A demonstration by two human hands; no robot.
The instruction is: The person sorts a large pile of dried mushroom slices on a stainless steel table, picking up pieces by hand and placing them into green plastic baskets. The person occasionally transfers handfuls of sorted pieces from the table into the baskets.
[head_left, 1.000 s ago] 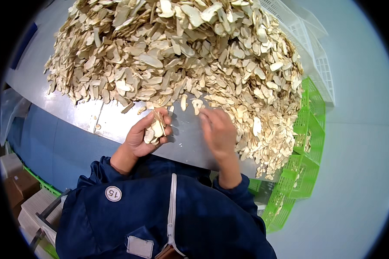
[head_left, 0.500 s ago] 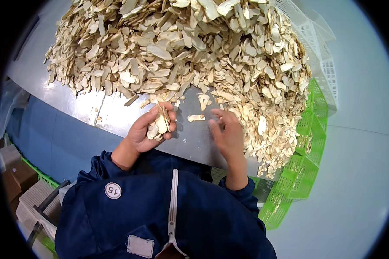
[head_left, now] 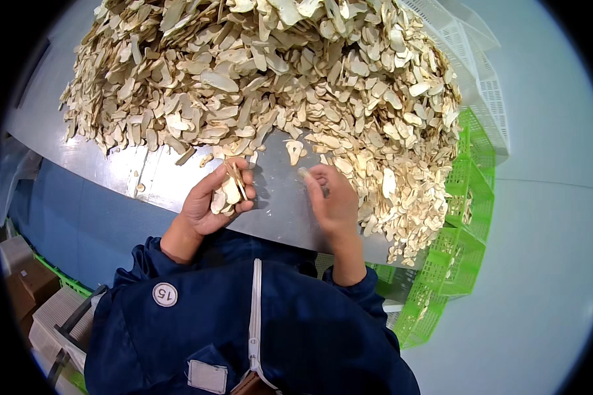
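Note:
A big heap of pale, dried-looking slices (head_left: 230, 99), long and rounded in shape, covers much of the metal table (head_left: 277, 191). My left hand (head_left: 207, 201), palm up, is closed round a small bunch of these slices (head_left: 228, 191). To its right, my right hand (head_left: 333, 197) hovers low above the table beside the heap's near edge. Its thumb and forefinger pinch a pale slice (head_left: 303, 172), of which only one end shows. Between the hands and the heap, a single slice with a hole (head_left: 294, 151) lies on the metal.
Green perforated baskets (head_left: 468, 197) holding some slices line the table's right side, with white perforated baskets (head_left: 491, 99) behind them. Cardboard boxes (head_left: 36, 280) and a pale ribbed container (head_left: 59, 319) stand low at the left. The table's near edge runs close to my body.
A long slice that lay on the table between my hands is gone from there; my right hand has closed on it. The left hand still holds its bunch. The view has shifted slightly.

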